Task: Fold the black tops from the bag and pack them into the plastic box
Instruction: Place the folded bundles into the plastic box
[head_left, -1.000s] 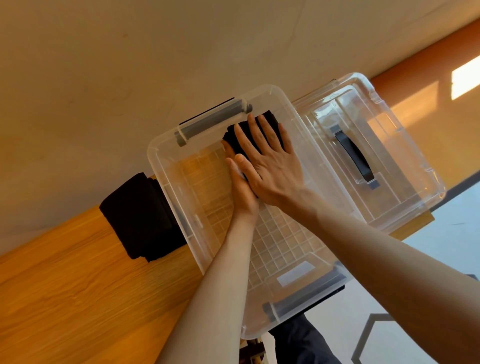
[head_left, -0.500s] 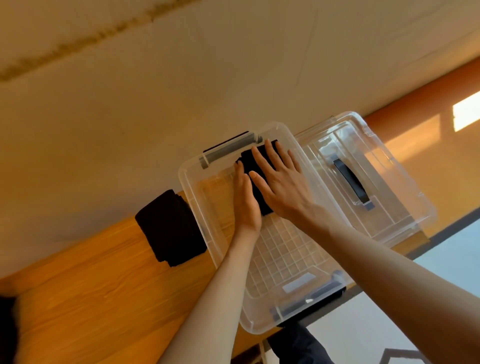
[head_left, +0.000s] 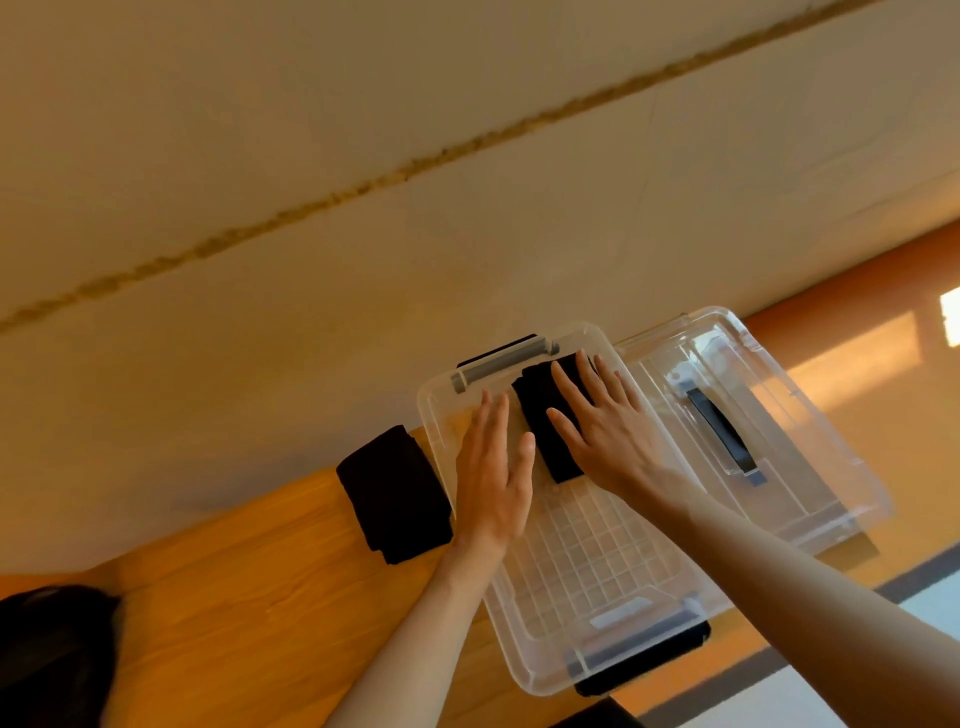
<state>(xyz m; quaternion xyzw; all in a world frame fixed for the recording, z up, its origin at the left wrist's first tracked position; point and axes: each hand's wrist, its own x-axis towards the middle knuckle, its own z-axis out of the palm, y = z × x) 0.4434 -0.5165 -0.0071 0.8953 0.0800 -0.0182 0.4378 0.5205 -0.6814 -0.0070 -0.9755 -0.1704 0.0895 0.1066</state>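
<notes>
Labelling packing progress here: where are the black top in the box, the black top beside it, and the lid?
Packed black top (head_left: 539, 415), head view, exposed fabric at its middle.
Unpacked black top (head_left: 395, 493), head view, centre of the folded bundle.
Lid (head_left: 823, 441), head view, clear panel toward its outer edge.

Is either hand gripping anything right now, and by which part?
Nothing is gripped. The right hand lies flat on the right side of the folded black top inside the plastic box; the left hand is open beside it.

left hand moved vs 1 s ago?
Yes. Judged against the box, the left hand slid left, away from the right hand toward the left wall; the top now shows between the hands.
</notes>
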